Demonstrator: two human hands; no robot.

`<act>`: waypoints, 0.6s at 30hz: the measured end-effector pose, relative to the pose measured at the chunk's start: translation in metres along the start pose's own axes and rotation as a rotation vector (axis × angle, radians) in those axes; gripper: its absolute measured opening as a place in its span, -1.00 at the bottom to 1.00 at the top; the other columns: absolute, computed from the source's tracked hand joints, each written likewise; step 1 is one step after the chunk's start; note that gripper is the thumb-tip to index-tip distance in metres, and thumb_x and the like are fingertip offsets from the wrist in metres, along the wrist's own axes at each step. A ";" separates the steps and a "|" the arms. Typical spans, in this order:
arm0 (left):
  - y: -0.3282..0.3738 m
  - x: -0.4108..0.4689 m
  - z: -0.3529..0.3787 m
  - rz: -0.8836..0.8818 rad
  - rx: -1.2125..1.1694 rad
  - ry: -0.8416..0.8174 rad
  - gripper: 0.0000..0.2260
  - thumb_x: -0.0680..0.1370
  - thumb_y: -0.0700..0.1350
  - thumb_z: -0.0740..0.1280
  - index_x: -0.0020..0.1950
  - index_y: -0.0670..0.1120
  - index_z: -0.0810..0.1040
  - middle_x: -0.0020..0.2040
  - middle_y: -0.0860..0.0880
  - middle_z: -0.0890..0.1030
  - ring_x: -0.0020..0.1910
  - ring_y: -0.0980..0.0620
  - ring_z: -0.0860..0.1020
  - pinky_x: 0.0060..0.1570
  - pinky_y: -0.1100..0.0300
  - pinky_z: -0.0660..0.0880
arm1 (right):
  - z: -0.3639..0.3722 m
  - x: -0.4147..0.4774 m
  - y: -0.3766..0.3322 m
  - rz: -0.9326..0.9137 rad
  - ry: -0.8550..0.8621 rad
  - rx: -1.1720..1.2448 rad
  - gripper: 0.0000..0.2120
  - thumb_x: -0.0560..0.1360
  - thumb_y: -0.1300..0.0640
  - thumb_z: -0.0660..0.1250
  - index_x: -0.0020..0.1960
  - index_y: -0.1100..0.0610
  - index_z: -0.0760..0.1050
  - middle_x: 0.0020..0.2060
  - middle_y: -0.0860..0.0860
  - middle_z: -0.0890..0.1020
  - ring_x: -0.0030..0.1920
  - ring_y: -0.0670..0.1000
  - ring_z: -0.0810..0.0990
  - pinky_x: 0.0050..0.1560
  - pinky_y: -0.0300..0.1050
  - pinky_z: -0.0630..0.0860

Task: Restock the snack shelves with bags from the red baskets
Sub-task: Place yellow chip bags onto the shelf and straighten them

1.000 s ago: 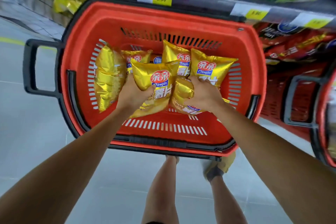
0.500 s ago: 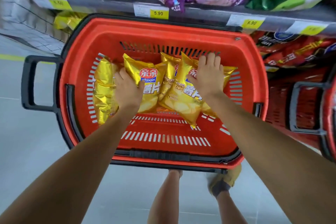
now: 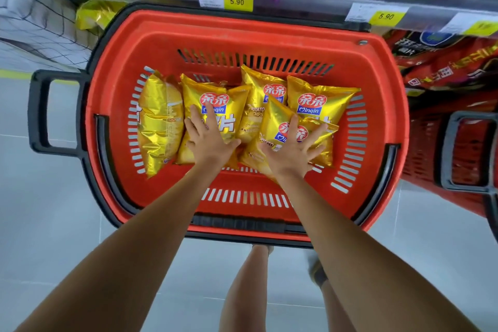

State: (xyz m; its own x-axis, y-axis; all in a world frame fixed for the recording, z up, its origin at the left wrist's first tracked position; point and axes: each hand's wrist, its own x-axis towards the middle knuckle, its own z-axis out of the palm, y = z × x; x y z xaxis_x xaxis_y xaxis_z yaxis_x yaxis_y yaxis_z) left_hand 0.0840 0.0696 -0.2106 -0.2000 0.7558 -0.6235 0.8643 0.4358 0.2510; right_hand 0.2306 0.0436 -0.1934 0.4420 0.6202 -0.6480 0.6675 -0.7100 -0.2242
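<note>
Bags: five gold chip bags [image 3: 215, 105] lie overlapping in the far half of the red basket [image 3: 242, 32]; the leftmost shows its back.
Handling: probably light and air-puffed, with slick, crinkly foil and chips that crush under a squeeze.
Where to hold: likely best by a crimped end seam or a corner, not the belly.
Left grip [image 3: 210, 140]: released, fingers spread flat on the bag left of centre.
Right grip [image 3: 293, 153]: released, fingers splayed on the nearest bag, right of centre.
Basket: on the floor [image 3: 54, 224], its far rim under the shelf edge.
Shelf [image 3: 296, 0]: far side, with yellow price tags [image 3: 237, 2]; purple and green bags above.
Second basket [image 3: 458, 143]: just to the right, also red.
</note>
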 end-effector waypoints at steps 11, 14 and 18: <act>0.002 0.019 0.027 -0.082 0.129 0.214 0.02 0.39 0.10 0.47 0.57 0.03 -0.21 0.57 -0.12 -0.13 0.50 -0.22 0.03 0.25 -0.27 0.31 | 0.040 0.019 0.011 -0.055 0.181 0.161 -0.02 0.36 -0.19 0.44 0.56 -0.12 -0.11 0.50 0.13 -0.36 0.46 0.44 -0.06 0.23 0.20 0.42; 0.002 0.018 0.025 -0.077 0.120 0.238 -0.05 0.40 0.00 0.45 0.57 0.03 -0.15 0.57 -0.12 -0.05 0.44 -0.22 0.15 0.20 -0.22 0.36 | 0.041 0.017 0.017 -0.096 0.201 0.154 -0.07 0.38 -0.07 0.45 0.56 -0.08 -0.04 0.52 0.15 -0.28 0.41 0.44 0.11 0.20 0.15 0.43; 0.004 0.011 0.010 -0.066 0.079 0.226 -0.07 0.40 -0.08 0.45 0.57 0.03 -0.10 0.55 -0.12 0.00 0.35 -0.22 0.23 0.14 -0.17 0.38 | 0.029 0.011 0.022 -0.177 0.148 0.159 -0.12 0.37 0.04 0.45 0.54 -0.10 0.03 0.53 0.12 -0.24 0.32 0.34 0.23 0.03 -0.03 0.41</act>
State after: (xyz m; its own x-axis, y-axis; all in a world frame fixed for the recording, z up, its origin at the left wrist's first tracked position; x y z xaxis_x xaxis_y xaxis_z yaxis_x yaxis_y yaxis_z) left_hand 0.0898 0.0741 -0.2241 -0.3476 0.8207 -0.4534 0.8774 0.4552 0.1513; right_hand 0.2330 0.0257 -0.2263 0.4171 0.7729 -0.4782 0.6450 -0.6224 -0.4434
